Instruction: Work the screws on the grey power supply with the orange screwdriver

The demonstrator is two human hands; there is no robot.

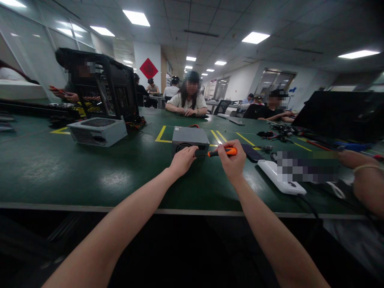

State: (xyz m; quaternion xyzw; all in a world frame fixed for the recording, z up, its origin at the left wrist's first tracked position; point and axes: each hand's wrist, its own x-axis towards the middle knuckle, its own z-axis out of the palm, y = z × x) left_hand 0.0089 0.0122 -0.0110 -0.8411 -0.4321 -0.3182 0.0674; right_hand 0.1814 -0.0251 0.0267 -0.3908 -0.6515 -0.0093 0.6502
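Note:
A grey metal computer power supply unit (192, 135) sits on the green table in front of me. My left hand (184, 161) is pressed against its near face, fingers together and partly bent over the lower front; their tips are hard to make out. In my right hand (233, 163) is an orange and black screwdriver (229, 151), gripped by the handle between thumb and fingers. Its thin shaft points left to the right end of that near face, close to my left fingertips. Whether the tip touches a screw cannot be seen.
Left stand another power supply unit (99, 131) and an open black computer case (102, 88). A white power bank-like device (280, 178) with a cable lies right, by another person's arm (369, 180). Cables (276, 134) and a dark monitor (345, 116) are beyond. A person (187, 98) sits opposite.

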